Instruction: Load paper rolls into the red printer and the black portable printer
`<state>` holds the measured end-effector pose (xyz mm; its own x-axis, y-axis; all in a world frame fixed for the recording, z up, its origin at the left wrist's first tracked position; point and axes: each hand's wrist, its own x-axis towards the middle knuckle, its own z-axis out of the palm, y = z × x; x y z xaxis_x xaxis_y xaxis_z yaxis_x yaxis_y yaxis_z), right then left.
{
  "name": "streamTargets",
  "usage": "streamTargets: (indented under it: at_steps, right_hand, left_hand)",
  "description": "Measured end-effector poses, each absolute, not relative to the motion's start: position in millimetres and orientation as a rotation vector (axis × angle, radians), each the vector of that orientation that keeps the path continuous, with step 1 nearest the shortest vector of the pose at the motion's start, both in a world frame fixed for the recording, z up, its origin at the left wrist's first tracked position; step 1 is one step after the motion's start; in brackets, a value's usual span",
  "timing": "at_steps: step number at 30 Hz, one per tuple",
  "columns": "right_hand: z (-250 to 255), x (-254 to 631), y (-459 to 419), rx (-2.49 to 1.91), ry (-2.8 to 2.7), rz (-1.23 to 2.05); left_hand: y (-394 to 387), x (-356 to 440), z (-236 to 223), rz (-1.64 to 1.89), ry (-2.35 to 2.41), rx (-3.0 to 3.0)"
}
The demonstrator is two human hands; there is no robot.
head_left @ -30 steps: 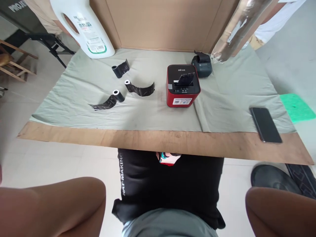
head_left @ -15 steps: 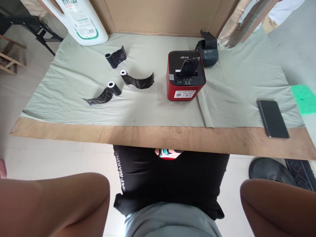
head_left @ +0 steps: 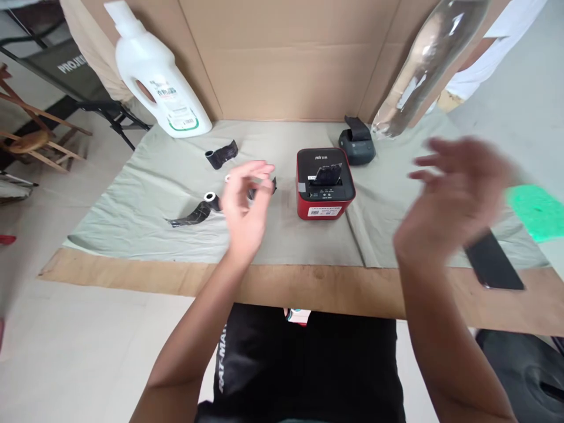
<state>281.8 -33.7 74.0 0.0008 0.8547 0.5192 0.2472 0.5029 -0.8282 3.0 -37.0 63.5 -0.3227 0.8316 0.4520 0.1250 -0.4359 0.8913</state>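
My left hand (head_left: pixel 247 202) hovers over the table with fingers curved and apart, holding nothing. It partly hides one of three rolls of black film-like strip; another roll (head_left: pixel 211 201) lies left of it, and a third roll (head_left: pixel 215 158) lies behind. My right hand (head_left: pixel 453 200) is raised and blurred, its fingers apart with no object seen in it; it hangs near a black phone (head_left: pixel 496 263). Between the hands stands a red and black label printer (head_left: pixel 325 210) with a dark strip sticking up from its top slot. A smaller dark grey printer (head_left: pixel 358 150) sits behind it.
A white detergent bottle (head_left: pixel 163 88) stands at the back left against a cardboard panel (head_left: pixel 282 64). Clear plastic wrap (head_left: pixel 418 76) covers the panel's right side. Grey-green cloth lies on the table, whose wooden front edge (head_left: pixel 317 288) is bare. Something green (head_left: pixel 535 208) is at right.
Both my hands have come into view from below and risen over the table. The camera view has tilted up, so the tabletop things appear lower; they have not visibly moved on the cloth.
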Motion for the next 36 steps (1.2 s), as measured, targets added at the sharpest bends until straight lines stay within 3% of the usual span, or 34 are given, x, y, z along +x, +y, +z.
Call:
streamTargets:
  at_steps: [3, 7, 11, 22, 36]
  right_hand:
    - [58, 261, -2, -0.982, -1.348, 0.496]
    - [14, 248, 21, -1.012, -1.464, 0.676]
    - [-2, 251, 18, -0.967, -1.507, 0.720]
    - [11, 251, 17, -0.992, -1.546, 0.683]
    - [2, 253, 12, -0.992, -1.573, 0.655]
  left_hand:
    - [3, 26, 40, 1.484, 1.127, 1.298]
    - [35, 48, 13, 1.302, 1.061, 1.065]
    - [33, 53, 8, 1.288, 0.939, 1.017]
    - [23, 57, -7, 1.376, 0.928, 1.074]
    - [5, 55, 7, 1.491, 0.988, 1.458]
